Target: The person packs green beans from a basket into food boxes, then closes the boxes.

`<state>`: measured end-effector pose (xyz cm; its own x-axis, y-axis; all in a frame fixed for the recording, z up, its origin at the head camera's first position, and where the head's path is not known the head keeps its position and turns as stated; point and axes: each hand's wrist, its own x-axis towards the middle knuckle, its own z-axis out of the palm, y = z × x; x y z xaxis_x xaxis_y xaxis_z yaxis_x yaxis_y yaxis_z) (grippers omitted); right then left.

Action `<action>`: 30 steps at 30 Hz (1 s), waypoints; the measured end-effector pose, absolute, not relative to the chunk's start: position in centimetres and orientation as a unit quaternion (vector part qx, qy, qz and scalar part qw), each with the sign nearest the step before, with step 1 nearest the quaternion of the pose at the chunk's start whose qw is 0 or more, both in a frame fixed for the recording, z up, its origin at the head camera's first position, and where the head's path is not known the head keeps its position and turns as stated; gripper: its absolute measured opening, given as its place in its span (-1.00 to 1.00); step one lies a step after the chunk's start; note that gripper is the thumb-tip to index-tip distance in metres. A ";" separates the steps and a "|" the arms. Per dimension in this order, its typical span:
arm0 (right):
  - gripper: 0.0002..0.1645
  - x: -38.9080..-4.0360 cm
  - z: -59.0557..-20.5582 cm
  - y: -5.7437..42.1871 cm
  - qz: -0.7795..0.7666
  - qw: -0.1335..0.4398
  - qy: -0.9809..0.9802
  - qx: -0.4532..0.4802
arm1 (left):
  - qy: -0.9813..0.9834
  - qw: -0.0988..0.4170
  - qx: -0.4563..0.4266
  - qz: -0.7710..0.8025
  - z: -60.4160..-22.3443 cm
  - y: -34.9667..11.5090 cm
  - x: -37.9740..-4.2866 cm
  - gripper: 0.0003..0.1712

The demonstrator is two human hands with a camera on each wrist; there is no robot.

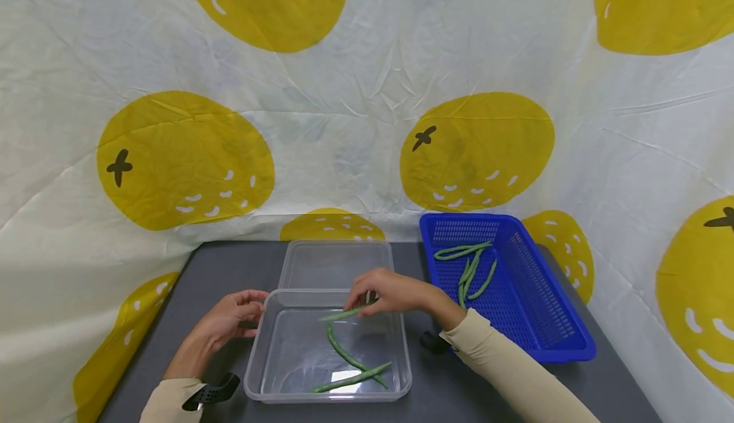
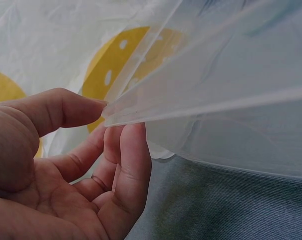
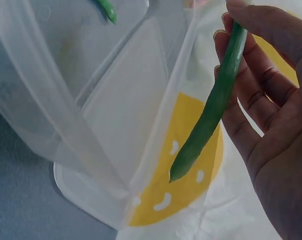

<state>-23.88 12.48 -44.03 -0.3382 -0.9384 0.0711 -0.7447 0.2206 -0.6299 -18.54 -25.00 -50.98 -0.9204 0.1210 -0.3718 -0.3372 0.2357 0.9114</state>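
A clear plastic container (image 1: 275, 346) stands on the grey table, with two green beans (image 1: 350, 379) crossing near its front side. My left hand (image 1: 232, 315) is at its left back corner. In the left wrist view, the thumb and fingers of that hand (image 2: 86, 165) pinch the container's rim (image 2: 126, 114). Over the back part of the container, my right hand (image 1: 384, 292) pinches another green bean (image 3: 210, 110) between thumb and fingers. That bean slants downward in the right wrist view, held near one end by the right hand (image 3: 270, 95).
Behind the container lies a clear lid (image 1: 338, 264) on the table (image 1: 229, 267). A blue perforated basket (image 1: 550, 321) stands at the right with several green beans (image 1: 470, 273) in it. A white cloth with yellow fruit prints (image 1: 344, 155) hangs behind the table.
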 end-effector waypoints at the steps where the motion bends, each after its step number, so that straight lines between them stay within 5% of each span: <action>1: -0.70 -23.8 -44.1 12.3 -0.290 0.166 0.763 -0.553 | 0.762 0.188 -0.072 0.615 -51.0 -25.0 -18.6 -0.45; 13: -0.70 -23.5 -43.9 12.4 -0.320 0.142 0.750 -0.562 | 0.761 0.189 -0.073 0.617 -51.2 -25.0 -18.4 -0.46; 30: -0.74 -24.9 -43.5 20.5 -0.359 0.125 0.794 -0.474 | 0.771 0.176 -0.067 0.608 -51.3 -24.9 -18.4 -0.44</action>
<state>-24.93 20.46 -43.46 -0.5188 -0.8429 0.1425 -0.6641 0.2925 -0.6880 -18.38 -24.92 -51.26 -0.9291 0.1115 -0.3526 -0.3169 0.2511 0.9146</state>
